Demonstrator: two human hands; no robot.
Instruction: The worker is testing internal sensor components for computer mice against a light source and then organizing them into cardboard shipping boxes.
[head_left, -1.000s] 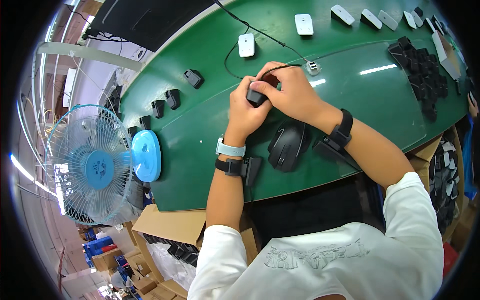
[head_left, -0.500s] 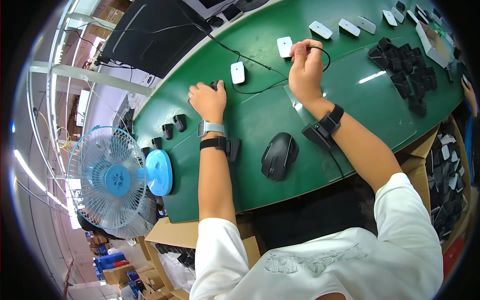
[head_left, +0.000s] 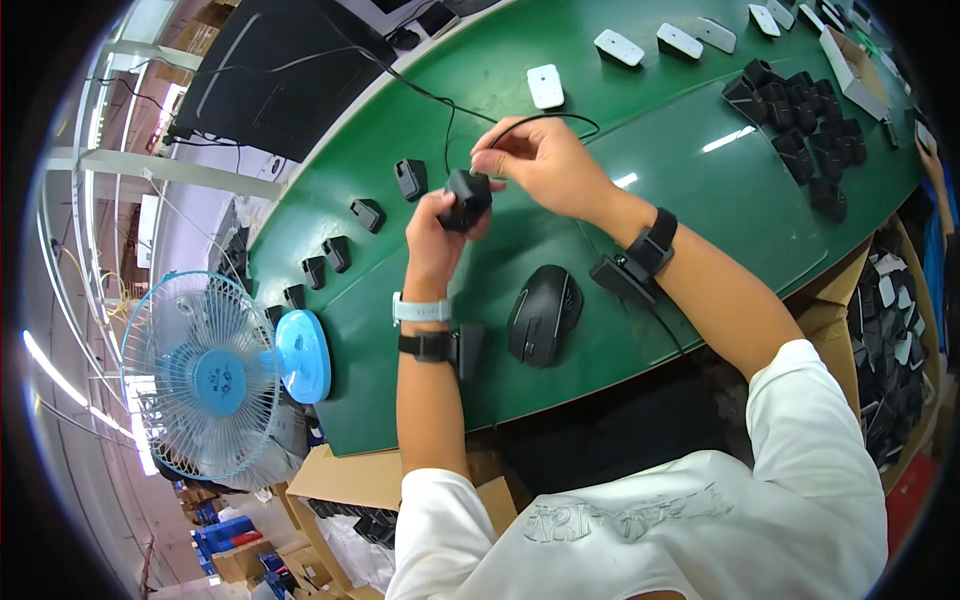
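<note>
My left hand (head_left: 437,228) holds a small black plastic part (head_left: 466,198) above the green table (head_left: 700,210). My right hand (head_left: 535,162) meets it from the right, fingers pinching a thin black cable (head_left: 540,120) at the part's top. The cable loops away over the table behind my right hand. A black computer mouse (head_left: 544,313) lies on the table just below both hands, between my forearms. Both wrists carry black bands.
A row of small black parts (head_left: 366,214) lies along the table's left edge. White flat pieces (head_left: 546,86) lie at the back, and a heap of black parts (head_left: 800,140) at the right. A blue fan (head_left: 215,375) stands at the left. Cardboard boxes (head_left: 890,340) hold more parts.
My left hand has come back from the table's left edge with a small black part. My right hand has brought the cable end down to meet it above the mouse.
</note>
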